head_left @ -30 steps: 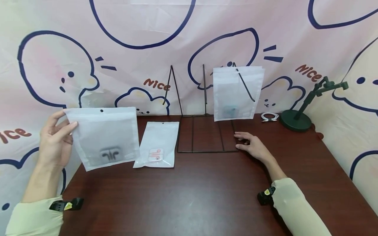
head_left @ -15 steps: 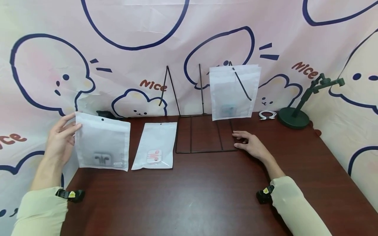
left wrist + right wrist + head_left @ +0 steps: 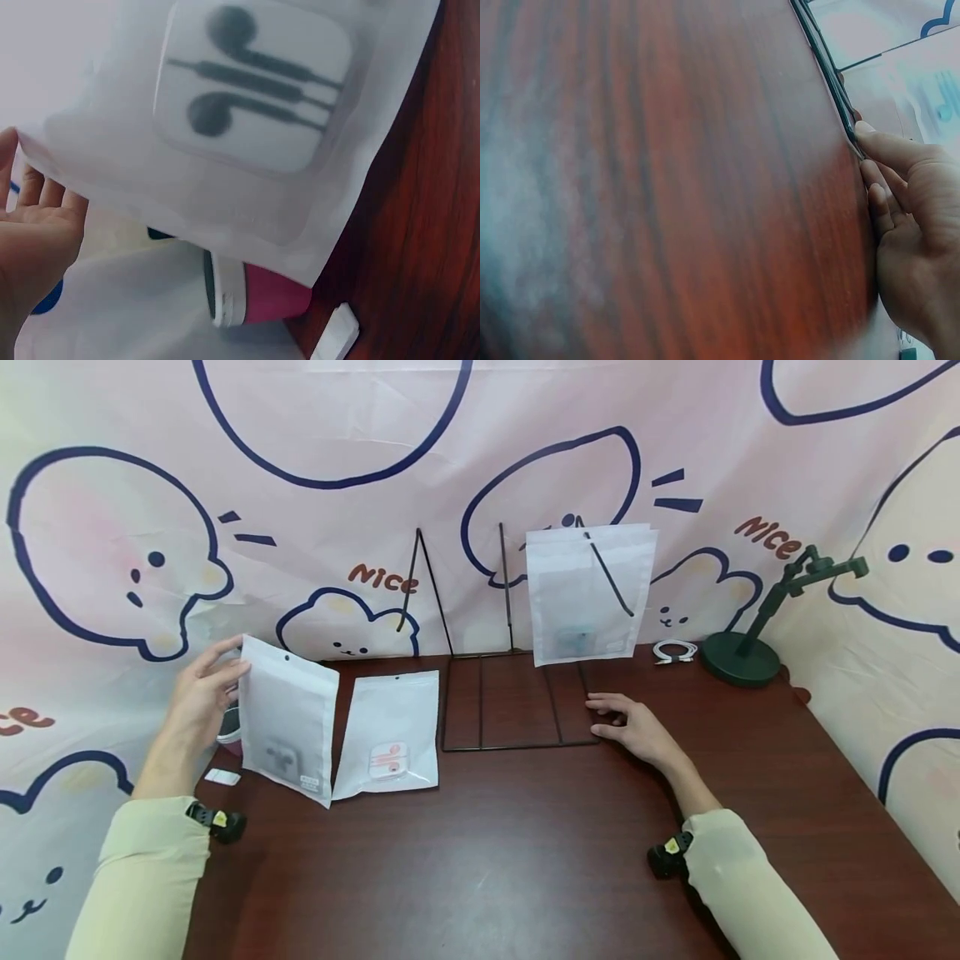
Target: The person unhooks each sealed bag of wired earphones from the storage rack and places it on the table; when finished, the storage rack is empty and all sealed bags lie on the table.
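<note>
My left hand [image 3: 198, 693] pinches the upper left edge of a white zip bag [image 3: 288, 727], which hangs tilted above the table. Through the bag's frosted front in the left wrist view, boxed earphones [image 3: 255, 86] show dark. Next to it a second white zip bag [image 3: 397, 718], with pink-printed earphones inside, lies on the table. Farther right stands a black wire display rack [image 3: 517, 746] with upright hooks, and a third white bag [image 3: 588, 585] hangs on its right hook. My right hand [image 3: 637, 731] holds the rack's front right corner between thumb and fingers.
A dark green stand [image 3: 742, 658] with a jointed arm is at the back right, beside a coiled white cable [image 3: 674, 651]. Behind the held bag are a pink-and-white cup [image 3: 266, 292] and a small white block [image 3: 336, 334]. A patterned cloth backs the table [image 3: 480, 860].
My left hand has moved right with its bag, which has turned to a slant. The cup and white block have come into view beside it. My right hand stays at the rack's corner.
</note>
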Tool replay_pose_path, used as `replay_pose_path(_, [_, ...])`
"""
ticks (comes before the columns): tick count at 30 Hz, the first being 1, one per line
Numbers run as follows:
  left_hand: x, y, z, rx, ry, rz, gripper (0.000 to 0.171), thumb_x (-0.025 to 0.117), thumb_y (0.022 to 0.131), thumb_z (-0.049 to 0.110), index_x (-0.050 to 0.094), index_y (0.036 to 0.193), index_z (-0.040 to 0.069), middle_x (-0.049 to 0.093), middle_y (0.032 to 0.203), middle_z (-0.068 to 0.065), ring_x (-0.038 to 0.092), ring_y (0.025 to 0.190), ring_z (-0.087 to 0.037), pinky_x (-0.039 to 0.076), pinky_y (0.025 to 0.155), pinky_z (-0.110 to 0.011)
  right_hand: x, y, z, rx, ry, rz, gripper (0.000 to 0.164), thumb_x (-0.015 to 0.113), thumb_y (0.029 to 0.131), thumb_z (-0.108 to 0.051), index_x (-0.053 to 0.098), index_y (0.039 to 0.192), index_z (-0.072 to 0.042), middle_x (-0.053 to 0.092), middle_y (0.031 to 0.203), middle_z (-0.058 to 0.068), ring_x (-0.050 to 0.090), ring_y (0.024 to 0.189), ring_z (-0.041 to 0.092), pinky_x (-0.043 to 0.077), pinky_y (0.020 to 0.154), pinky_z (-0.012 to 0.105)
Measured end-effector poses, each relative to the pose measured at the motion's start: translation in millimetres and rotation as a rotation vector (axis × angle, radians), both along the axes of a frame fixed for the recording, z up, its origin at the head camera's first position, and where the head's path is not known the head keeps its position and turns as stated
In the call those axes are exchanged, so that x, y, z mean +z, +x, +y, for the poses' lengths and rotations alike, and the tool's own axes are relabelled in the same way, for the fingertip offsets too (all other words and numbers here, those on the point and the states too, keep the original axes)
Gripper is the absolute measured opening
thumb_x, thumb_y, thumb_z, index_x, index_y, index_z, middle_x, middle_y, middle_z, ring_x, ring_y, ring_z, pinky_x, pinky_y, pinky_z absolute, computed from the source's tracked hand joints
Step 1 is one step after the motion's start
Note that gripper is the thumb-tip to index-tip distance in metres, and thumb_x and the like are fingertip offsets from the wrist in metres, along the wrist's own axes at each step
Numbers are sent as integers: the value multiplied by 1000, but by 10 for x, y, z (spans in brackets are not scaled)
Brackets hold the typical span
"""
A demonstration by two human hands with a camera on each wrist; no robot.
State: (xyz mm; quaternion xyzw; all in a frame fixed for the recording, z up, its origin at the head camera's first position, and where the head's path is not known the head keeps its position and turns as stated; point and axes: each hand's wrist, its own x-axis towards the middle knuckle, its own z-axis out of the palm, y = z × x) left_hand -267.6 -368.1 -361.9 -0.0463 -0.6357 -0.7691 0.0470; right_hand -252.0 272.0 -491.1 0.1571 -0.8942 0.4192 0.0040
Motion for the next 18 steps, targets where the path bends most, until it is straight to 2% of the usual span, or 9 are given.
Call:
replay_pose_path(5, [-41,-101,30,21,-36,-49,44,67,101,5,62,142,19,73,99,6,69,91,-6,53,78,-18,14,3,-17,1,-14,-2,45,75,97,-16,65,139,-5,55,151,11,58,122,29,48,91,37])
replay_pose_path(8, [-72,-161,38,37,-80,-84,53,68,101,9,54,151,19,70,105,8,66,97,-6,51,83,-18,30,11,-8,-5,-20,-2,44,75,97,-15,65,139,-5,55,151,11,58,122,29,48,91,38])
replay_pose_path(10, [-98,-197,44,51,-125,-121,59,69,101,14,49,156,21,66,111,10,62,102,-4,47,93,-20,35,14,0,-11,-21,0,44,75,97,-14,66,139,-4,56,150,11,58,121,29,47,91,38])
replay_pose_path(12, [-134,-231,52,61,-164,-151,61,69,102,19,46,158,23,62,115,11,59,106,-4,44,96,-20,33,14,6,-14,-20,3,44,75,97,-14,66,139,-5,56,150,11,58,121,29,47,91,36])
replay_pose_path(15, [-195,-270,62,68,-214,-180,62,69,102,21,45,159,25,63,113,13,60,104,-2,45,94,-19,16,10,9,-10,-12,8,44,74,97,-15,65,139,-5,55,150,10,58,120,28,47,90,34])
replay_pose_path(18, [-257,-305,87,75,-236,-199,61,69,101,20,46,158,23,67,106,14,63,99,-2,48,84,-17,0,11,3,-3,-6,2,44,74,97,-16,65,140,-5,55,150,10,58,120,28,47,90,32])
